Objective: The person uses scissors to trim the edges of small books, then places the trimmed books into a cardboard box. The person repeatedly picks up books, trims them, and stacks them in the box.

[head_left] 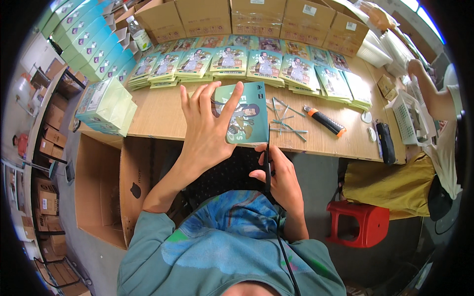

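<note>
A teal illustrated box (252, 111) with a long-haired cartoon figure is at the table's near edge, tilted toward me. My left hand (207, 130) grips it from the left, its index finger stretched across the front and the other fingers spread; the thumb is mostly hidden. Just below its lower right corner is my right hand (280, 172), fingertips at the box's lower edge and thumb held apart. A black cord (268, 172) hangs in front of that hand. Thin teal strips (286, 118) lie loose to the right of the box.
Stacks of similar packets (229, 61) line the table before cardboard boxes (256, 22). An orange-and-black utility knife (324, 121) lies right. Wrapped boxes (104, 106) stand left, above an open carton (101, 192). A co-worker's arm (427, 89), white basket (406, 116) and red stool (360, 224) are right.
</note>
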Demonstrator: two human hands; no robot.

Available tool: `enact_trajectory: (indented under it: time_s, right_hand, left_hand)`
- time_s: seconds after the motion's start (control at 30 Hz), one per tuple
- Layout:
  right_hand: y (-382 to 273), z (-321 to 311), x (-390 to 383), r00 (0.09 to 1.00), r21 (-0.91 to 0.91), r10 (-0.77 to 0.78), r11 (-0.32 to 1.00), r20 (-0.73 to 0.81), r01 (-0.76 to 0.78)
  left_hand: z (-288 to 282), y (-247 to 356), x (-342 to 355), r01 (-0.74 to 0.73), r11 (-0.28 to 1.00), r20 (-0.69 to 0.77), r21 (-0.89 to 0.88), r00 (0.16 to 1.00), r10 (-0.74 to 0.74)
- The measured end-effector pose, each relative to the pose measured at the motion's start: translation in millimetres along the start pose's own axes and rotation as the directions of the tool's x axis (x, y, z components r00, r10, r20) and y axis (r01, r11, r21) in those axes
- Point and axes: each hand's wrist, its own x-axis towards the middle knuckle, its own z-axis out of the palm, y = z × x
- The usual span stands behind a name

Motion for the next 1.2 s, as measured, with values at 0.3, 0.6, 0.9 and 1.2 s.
enact_trajectory:
  time_s: [0.3,0.6,0.9,1.2]
  right_hand:
    - [-7.9,-5.5,1.2,0.997,0.008,0.066,0.998,0.041,-0.066]
    - [-7.8,-2.8,1.5,0.995,0.028,0.095,0.995,-0.012,-0.094]
    - [-2.0,0.1,0.2,0.983,-0.008,0.169,0.985,-0.074,-0.17]
    - [8.1,-9.3,1.9,0.988,0.029,0.153,0.988,-0.01,-0.153]
  left_hand:
    - [-0.2,0.1,-1.2,0.0,1.0,-0.004,0.017,1.0,0.0]
    - [-3.0,-0.4,-0.7,0.009,0.997,-0.008,0.078,1.0,-0.009]
    - [-1.9,-4.6,-1.6,0.028,0.998,0.018,0.053,0.999,-0.029]
    - [7.1,0.5,-7.2,-0.049,0.996,0.11,-0.072,0.992,0.057]
